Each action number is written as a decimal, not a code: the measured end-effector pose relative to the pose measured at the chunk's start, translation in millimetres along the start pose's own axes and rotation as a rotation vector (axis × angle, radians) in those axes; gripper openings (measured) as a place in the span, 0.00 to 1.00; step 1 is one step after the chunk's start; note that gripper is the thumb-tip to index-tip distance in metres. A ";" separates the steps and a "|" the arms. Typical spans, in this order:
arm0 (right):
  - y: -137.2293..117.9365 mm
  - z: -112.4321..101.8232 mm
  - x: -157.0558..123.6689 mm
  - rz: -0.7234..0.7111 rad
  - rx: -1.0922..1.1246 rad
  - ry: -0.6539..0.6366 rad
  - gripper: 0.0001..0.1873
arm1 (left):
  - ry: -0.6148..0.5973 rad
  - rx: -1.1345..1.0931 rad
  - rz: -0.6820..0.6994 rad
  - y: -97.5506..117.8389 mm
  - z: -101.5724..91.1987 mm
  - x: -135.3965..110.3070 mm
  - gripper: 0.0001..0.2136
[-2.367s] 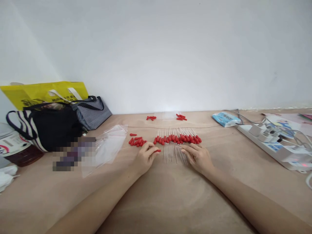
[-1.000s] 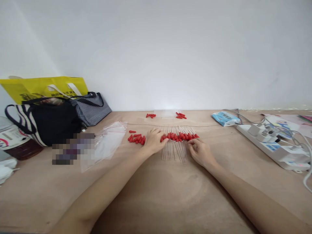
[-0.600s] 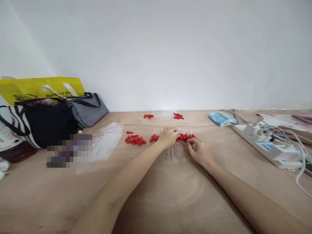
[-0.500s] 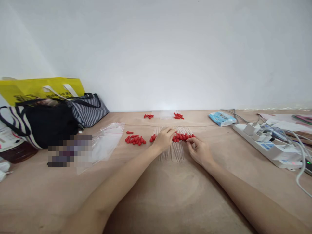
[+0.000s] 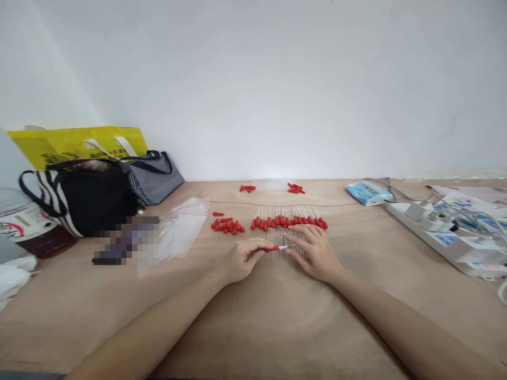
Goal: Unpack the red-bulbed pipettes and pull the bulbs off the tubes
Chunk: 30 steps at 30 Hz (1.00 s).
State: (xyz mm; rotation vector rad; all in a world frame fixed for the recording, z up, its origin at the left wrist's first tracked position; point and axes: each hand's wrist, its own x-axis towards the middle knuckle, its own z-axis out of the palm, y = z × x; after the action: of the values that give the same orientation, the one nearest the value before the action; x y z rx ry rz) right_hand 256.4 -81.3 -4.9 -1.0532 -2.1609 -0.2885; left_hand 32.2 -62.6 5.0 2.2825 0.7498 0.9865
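Note:
In the head view my left hand [image 5: 246,259] pinches the red rubber bulb of a dropper [image 5: 272,248], held level above the table. The dropper's clear tube runs right, between the thumb and forefinger of my right hand [image 5: 315,253], which closes on it; its far end is hidden by the fingers. Beneath both hands lies a row of loose clear tubes [image 5: 275,236]. Just beyond, a row of droppers [image 5: 291,221] lies side by side, red bulbs toward me and tubes pointing away. Left of that row is a heap of loose red bulbs [image 5: 228,226].
Farther back, small groups of red bulbs [image 5: 247,188] flank more clear tubes [image 5: 276,186]. Clear plastic bags [image 5: 180,227] lie left, near a black bag [image 5: 93,198] and a striped bag [image 5: 156,177]. A power strip [image 5: 435,232] with cables and a blue packet [image 5: 366,193] are right.
Both hands have come back toward me from the bulb row. The left now holds a red bulb out in front, with a clear tube running from it to the right hand.

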 end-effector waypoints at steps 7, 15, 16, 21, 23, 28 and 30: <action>-5.2 5.8 4.2 -0.082 0.017 -0.030 0.09 | -0.062 0.054 0.083 6.8 -3.3 0.8 0.11; -13.4 7.4 4.6 -0.160 0.040 0.049 0.07 | -0.026 0.333 0.186 1.1 5.8 5.1 0.10; -14.2 7.1 4.5 -0.173 0.036 0.057 0.07 | -0.028 0.351 0.202 -0.3 6.6 4.9 0.09; -16.4 4.4 3.5 -0.247 -0.050 0.090 0.07 | -0.046 0.449 0.225 -1.4 4.8 1.4 0.07; -16.8 3.1 3.1 -0.258 -0.087 0.094 0.07 | -0.061 0.472 0.222 -0.7 3.1 0.0 0.07; -17.4 0.9 2.6 -0.246 -0.122 0.099 0.08 | -0.062 0.479 0.223 -1.6 2.0 -2.7 0.08; -17.5 0.5 2.0 -0.251 -0.126 0.103 0.08 | -0.056 0.476 0.221 -2.4 2.6 -3.5 0.08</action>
State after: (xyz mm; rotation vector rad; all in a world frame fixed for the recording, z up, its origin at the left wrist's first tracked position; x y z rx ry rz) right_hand 242.1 -91.1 -2.2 -0.8136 -2.2037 -0.5890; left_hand 31.6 -63.9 0.2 2.8429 0.7855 0.9059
